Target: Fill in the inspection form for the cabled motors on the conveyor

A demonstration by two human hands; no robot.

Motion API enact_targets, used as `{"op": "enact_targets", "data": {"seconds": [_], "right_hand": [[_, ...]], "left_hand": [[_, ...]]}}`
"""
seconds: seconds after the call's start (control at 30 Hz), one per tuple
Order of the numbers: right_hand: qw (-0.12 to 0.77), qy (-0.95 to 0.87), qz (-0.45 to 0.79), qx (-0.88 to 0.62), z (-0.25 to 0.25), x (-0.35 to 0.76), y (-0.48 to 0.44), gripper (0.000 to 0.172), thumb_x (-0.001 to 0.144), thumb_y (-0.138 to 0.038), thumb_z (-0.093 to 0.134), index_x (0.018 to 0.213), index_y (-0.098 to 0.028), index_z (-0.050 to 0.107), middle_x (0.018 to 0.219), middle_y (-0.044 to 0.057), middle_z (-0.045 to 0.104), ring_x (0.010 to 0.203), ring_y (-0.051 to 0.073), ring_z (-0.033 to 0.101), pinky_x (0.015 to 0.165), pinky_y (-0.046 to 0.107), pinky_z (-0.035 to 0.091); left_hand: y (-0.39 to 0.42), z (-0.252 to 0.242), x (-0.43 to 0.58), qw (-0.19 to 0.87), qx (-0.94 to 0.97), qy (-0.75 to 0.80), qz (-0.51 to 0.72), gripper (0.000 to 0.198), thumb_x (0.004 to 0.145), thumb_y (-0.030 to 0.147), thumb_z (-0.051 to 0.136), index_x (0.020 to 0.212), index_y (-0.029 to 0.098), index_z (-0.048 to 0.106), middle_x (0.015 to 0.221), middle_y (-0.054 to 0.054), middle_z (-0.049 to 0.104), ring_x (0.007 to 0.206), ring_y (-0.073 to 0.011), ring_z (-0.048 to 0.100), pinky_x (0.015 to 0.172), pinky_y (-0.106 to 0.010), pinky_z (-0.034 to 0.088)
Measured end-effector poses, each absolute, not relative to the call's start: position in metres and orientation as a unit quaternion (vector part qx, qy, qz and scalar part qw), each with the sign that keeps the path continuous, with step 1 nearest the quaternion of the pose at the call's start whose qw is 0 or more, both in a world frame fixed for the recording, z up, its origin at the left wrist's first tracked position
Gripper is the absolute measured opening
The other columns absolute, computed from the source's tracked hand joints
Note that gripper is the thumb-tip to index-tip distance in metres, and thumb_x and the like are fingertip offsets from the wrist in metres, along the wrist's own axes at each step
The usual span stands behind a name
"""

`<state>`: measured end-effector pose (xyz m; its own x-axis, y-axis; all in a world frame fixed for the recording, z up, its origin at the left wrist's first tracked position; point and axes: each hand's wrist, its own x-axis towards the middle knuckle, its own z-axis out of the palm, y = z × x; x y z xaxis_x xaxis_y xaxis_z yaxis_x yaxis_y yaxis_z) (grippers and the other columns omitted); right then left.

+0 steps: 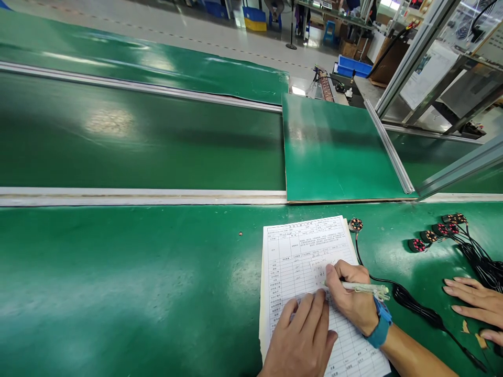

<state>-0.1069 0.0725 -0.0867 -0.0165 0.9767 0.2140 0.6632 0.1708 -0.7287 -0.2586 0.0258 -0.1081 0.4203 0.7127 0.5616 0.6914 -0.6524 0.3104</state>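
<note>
My left hand [301, 335] lies flat on a printed form [288, 267], fingers spread slightly and pointing up the page. To its right, my right hand [351, 298] is closed around a pale green pen [365, 287], its fingertips over the handwritten figures. The pen's tip is hidden by the fingers. A blue watch [381, 323] is on the right wrist. The form rests on other sheets on the green bench. Just beyond its top right corner sits a round black part [356, 225], whose black cable [416, 303] runs past my right hand.
Another person's hand [475, 303] rests on the bench at the far right, beside a bundle of black cables [477, 256] with several round ends. Behind the form lie a raised green board [341, 152] and a pale rail [137, 196]. A metal frame [416, 57] stands at the upper right.
</note>
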Motion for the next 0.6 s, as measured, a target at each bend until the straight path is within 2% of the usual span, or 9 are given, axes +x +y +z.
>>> {"op": "enact_targets", "data": {"seconds": [0.23,0.4,0.6], "right_hand": [[0.357,-0.682,0.213,-0.602,-0.084,-0.107,0.073,0.047,0.101,-0.030,0.050,0.059,-0.021,0.029,0.053,-0.008,0.024,0.046,0.007,0.028,0.049,0.025,0.026],[0.369,-0.683,0.217,-0.592,-0.084,-0.108,0.075,0.046,0.100,-0.027,0.050,0.059,-0.021,0.029,0.051,-0.008,0.026,0.045,0.006,0.028,0.048,0.024,0.025],[0.376,-0.655,0.241,-0.609,-0.080,-0.112,0.078,0.045,0.096,-0.033,0.048,0.056,-0.022,0.031,0.048,-0.007,0.030,0.043,0.007,0.030,0.048,0.025,0.027]], "left_hand": [[0.025,-0.111,-0.259,0.012,0.845,0.415,0.338,0.030,0.098,0.029,0.051,0.110,0.012,0.072,0.115,-0.012,0.074,0.104,-0.0252,0.062,0.093,-0.042,0.041],[0.025,-0.113,-0.258,0.005,0.843,0.416,0.341,0.032,0.100,0.029,0.047,0.108,0.011,0.073,0.114,-0.011,0.075,0.102,-0.0256,0.063,0.092,-0.042,0.041],[0.028,-0.119,-0.264,0.003,0.834,0.411,0.367,0.027,0.096,0.026,0.052,0.112,0.016,0.072,0.107,-0.010,0.076,0.101,-0.0250,0.066,0.092,-0.039,0.043]]}}
